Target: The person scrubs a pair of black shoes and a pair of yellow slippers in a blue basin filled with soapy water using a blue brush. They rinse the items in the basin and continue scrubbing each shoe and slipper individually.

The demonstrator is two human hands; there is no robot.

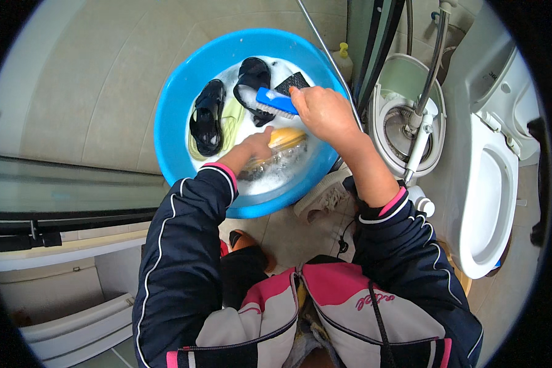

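A large blue basin (168,147) holds soapy water with several pieces of footwear in it. My right hand (324,112) is closed round a blue scrub brush (275,100), its pale bristles facing down over the suds. Lower in the basin, my left hand (256,146) grips a yellow slipper (286,138) that lies partly in the foam; its underside is hidden. A black sandal (208,116) rests at the basin's left, over a pale green slipper (231,124). Another black sandal (253,76) sits further back, beside a dark textured piece (293,83).
To the right stand a small washing tub (438,122) with a hose and a white toilet (490,202). A metal pole (325,46) slants past the basin's far right. A pale shoe (323,199) lies by the basin's near side. A glass panel (73,184) is at left.
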